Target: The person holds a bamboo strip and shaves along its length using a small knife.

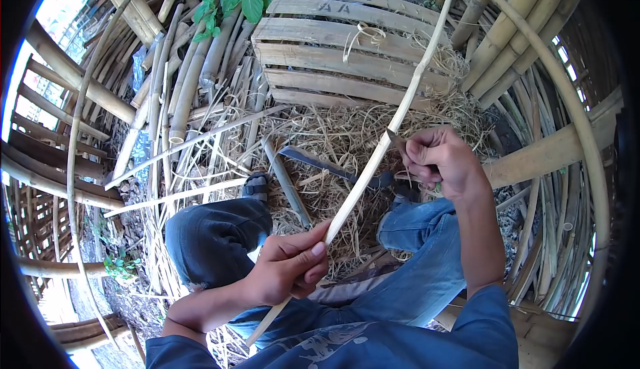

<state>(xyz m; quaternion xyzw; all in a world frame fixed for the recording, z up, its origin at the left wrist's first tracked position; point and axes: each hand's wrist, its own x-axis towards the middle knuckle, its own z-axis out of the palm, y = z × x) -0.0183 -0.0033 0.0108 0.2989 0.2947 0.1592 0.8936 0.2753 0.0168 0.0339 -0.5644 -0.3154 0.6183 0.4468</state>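
Note:
A long pale bamboo strip (363, 181) runs slantwise from my lap up past the top of the head view. My left hand (291, 264) is closed around its lower part, thumb on top. In my right hand (441, 160), the fingers pinch what looks like a small knife (396, 141); its dark blade touches the strip's right edge, and its handle is hidden by the fingers. Beyond the strip's middle, a machete (313, 160) with a dark handle lies on the shavings between my feet, beside a greenish bamboo piece (287, 182).
A slatted wooden crate (327, 56) stands ahead, with curled shavings (370, 34) on it. Bamboo poles (190, 79) and split strips lie at left. A thick bamboo pole (543, 150) crosses at right. Loose shavings (313, 126) cover the ground.

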